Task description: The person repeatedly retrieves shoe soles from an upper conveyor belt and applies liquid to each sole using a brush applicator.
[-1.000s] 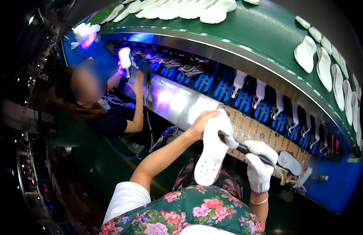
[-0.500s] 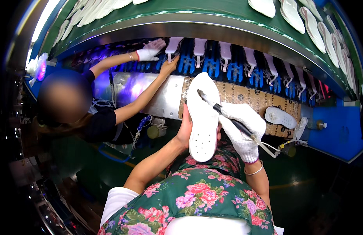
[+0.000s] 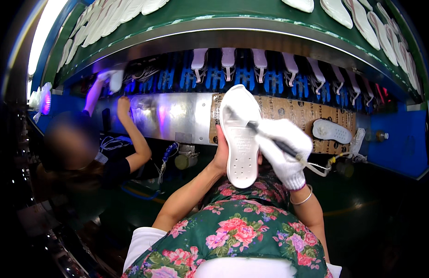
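A white shoe sole point(image 3: 242, 153) stands lengthwise in front of me, its small holes toward the near end. My bare left hand point(image 3: 221, 149) grips it from beneath, thumb along the left edge and fingertips showing at the right edge. My right hand point(image 3: 288, 148), in a white knit glove, is closed round a dark-handled brush point(image 3: 280, 144) with a pale tube running from its rear end. The brush tip is blurred and lies over the upper part of the sole, where it seems to touch the surface.
Brown cardboard point(image 3: 288, 107) covers the bench, with another white sole point(image 3: 332, 131) and a small bottle point(image 3: 380, 135) to the right. Beyond, shoe uppers on lasts point(image 3: 259, 60) hang along blue holders point(image 3: 272, 82). More soles point(image 3: 337, 13) lie on the green shelf point(image 3: 214, 28). A co-worker's arm point(image 3: 135, 129) reaches in at left.
The brush tip has shifted slightly down and left on the sole. The row of lasts has moved left. The co-worker's hands have swung left, and the gloved one now holds a blurred white thing.
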`<state>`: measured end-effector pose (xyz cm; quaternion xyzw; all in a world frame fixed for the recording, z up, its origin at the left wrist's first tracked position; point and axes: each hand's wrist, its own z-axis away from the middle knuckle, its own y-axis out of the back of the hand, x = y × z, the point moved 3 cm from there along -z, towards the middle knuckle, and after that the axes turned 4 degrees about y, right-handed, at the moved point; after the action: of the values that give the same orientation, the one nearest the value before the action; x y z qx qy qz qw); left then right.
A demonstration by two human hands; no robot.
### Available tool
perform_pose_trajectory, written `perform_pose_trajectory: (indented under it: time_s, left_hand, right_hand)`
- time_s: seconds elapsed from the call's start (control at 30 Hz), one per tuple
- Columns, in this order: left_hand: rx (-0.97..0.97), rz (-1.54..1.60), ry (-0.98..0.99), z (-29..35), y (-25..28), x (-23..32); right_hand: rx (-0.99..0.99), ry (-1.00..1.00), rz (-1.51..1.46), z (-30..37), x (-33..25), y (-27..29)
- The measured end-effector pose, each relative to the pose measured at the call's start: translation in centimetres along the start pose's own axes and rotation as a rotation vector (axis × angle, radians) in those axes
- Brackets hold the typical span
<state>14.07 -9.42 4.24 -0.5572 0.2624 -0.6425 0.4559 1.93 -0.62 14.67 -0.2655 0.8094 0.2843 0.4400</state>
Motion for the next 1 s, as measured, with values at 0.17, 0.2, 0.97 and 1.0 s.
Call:
perform_pose_trajectory:
  time_s: [0.17, 0.2, 0.97, 1.0]
  left_hand:
    - [0.131, -0.171, 0.0, -0.1, 0.0, 1.8]
    - [0.166, -0.159, -0.008, -0.1, -0.6, 2.4]
    - [-0.303, 0.324, -0.106, -2.2, 2.9, 6.1]
    - [-0.307, 0.306, -0.123, -2.3, 2.9, 6.1]
  right_hand:
    - [-0.183, 0.292, 0.321, 0.0, -1.2, -1.7]
    - [-0.213, 0.286, 0.284, 0.5, -1.8, -2.0]
    - [-0.285, 0.237, -0.077, 2.7, -1.6, -3.3]
    - [-0.209, 0.23, -0.069, 2.5, -1.5, -3.0]
